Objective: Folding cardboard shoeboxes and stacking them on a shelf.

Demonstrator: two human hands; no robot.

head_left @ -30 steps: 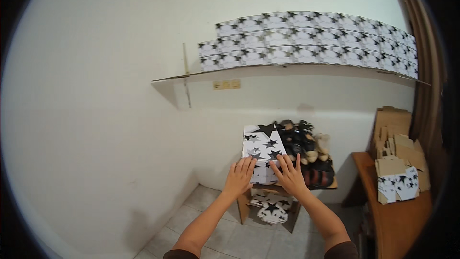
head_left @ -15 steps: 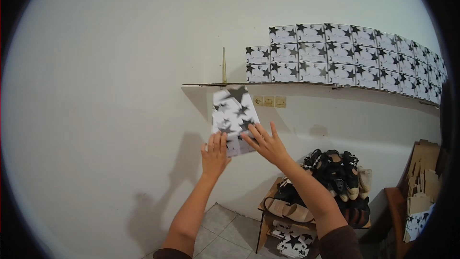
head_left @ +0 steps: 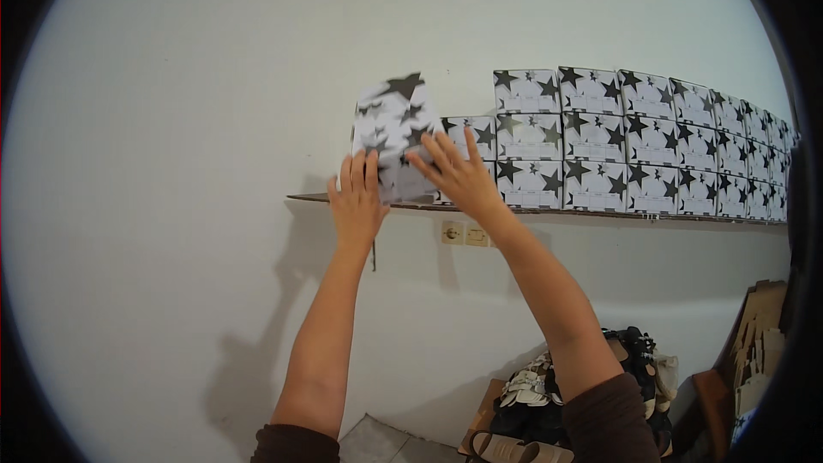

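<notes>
A white box with black stars (head_left: pixel 391 120) is held up between my two hands, tilted, in front of the shelf's left end. My left hand (head_left: pixel 355 203) grips its lower left edge, fingers bent over the near side. On the lower right side lies my right hand (head_left: pixel 460 173), its fingers fairly spread against the cardboard. The thin wall shelf (head_left: pixel 321 198) runs behind and below the box. Stacked boxes with the same star print (head_left: pixel 593 137) stand on it, and the held box partly hides the leftmost ones.
Wall sockets (head_left: pixel 464 233) sit under the shelf. Lower right, a pile of dark shoes (head_left: pixel 636 351) and beige sandals (head_left: pixel 514 451) rests on a small wooden stand (head_left: pixel 486 407). Flattened brown cardboard (head_left: pixel 760 317) leans at the far right.
Both hands have raised the box from below the shelf to above its edge. The view has tilted upward, so the shelf appears lower and the shoes drop toward the bottom rim.
</notes>
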